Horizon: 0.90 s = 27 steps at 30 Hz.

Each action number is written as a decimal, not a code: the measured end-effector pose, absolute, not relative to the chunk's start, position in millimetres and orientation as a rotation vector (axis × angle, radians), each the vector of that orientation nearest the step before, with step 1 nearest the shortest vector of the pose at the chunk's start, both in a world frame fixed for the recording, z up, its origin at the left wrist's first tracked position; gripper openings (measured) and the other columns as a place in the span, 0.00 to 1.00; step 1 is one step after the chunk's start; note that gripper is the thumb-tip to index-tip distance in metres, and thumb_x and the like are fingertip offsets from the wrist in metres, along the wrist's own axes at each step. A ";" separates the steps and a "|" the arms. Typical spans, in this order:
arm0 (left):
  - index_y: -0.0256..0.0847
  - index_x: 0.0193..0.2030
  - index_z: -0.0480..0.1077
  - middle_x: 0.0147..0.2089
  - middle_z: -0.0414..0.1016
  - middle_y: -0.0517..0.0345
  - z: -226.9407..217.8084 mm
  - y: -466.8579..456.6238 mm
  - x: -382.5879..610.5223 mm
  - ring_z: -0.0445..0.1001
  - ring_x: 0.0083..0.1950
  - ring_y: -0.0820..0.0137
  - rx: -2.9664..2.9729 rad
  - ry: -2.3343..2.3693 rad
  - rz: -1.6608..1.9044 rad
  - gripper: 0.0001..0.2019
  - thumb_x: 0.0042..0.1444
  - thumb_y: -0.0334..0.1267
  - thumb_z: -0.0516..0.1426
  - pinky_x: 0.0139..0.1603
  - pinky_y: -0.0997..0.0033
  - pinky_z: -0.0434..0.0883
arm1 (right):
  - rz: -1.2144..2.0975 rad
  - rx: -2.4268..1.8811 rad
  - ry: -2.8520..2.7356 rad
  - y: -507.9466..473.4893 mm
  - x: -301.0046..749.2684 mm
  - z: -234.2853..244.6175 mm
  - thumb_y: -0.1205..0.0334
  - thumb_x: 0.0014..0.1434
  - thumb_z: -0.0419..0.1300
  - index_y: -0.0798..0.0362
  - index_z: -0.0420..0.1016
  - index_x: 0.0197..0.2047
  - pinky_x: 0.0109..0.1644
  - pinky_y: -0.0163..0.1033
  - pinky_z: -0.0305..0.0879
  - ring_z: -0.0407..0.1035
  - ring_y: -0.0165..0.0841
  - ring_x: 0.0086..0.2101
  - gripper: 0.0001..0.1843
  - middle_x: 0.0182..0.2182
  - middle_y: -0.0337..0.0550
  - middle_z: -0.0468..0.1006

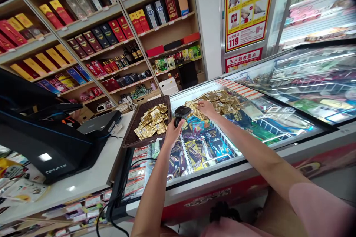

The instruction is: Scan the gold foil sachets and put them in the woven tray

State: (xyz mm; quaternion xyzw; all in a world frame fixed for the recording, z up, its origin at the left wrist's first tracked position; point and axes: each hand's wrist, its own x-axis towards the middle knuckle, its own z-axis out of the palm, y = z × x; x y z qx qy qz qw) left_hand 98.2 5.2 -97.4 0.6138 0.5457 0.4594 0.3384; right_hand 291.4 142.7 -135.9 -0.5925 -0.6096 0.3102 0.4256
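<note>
My left hand is wrapped around the handle of a black barcode scanner, its head tilted over the glass freezer top. Further right, my right hand reaches onto a spread of small gold foil packets lying on the glass. Its fingers are bent together at a gold packet at the left side of the spread; the fingertips are partly hidden. Left of the scanner, a dark brown woven basket holds a heap of similar gold packets.
Under the glass of the chest freezer lie wrapped ice creams in white wire baskets. A black checkout terminal stands on the white counter at left. The scanner's black cable hangs by the freezer corner. Shelves of boxed bottles line the back wall.
</note>
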 end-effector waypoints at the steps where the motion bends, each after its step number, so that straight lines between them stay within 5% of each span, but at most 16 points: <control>1: 0.41 0.37 0.66 0.22 0.64 0.66 -97.9 5.5 98.9 0.63 0.20 0.77 1.603 1.423 1.187 0.21 0.54 0.59 0.58 0.20 0.77 0.57 | 0.765 -1.469 -1.525 141.7 291.1 -134.9 0.60 0.58 0.62 0.53 0.77 0.42 0.36 0.35 0.63 0.73 0.33 0.33 0.10 0.35 0.43 0.81; 14: 0.41 0.37 0.66 0.20 0.64 0.67 -101.6 -5.9 90.0 0.61 0.19 0.76 1.601 1.452 1.191 0.22 0.54 0.59 0.58 0.20 0.78 0.56 | 0.885 -1.409 -1.504 136.6 282.3 -134.1 0.60 0.58 0.61 0.54 0.77 0.41 0.37 0.36 0.65 0.74 0.35 0.35 0.09 0.36 0.47 0.81; 22: 0.41 0.34 0.64 0.21 0.62 0.67 -83.1 -42.5 32.8 0.61 0.19 0.77 1.392 1.558 1.493 0.24 0.51 0.62 0.59 0.20 0.78 0.57 | 1.026 -1.263 -1.638 140.4 210.4 -105.1 0.65 0.56 0.62 0.55 0.78 0.44 0.36 0.33 0.65 0.73 0.33 0.35 0.12 0.37 0.46 0.81; 27: 0.42 0.33 0.61 0.21 0.60 0.68 -75.1 -62.6 1.4 0.61 0.19 0.78 1.225 1.614 1.657 0.25 0.50 0.63 0.59 0.19 0.78 0.58 | 1.085 -1.135 -1.758 147.0 142.6 -83.9 0.66 0.59 0.58 0.55 0.71 0.57 0.43 0.34 0.67 0.73 0.35 0.42 0.21 0.48 0.51 0.79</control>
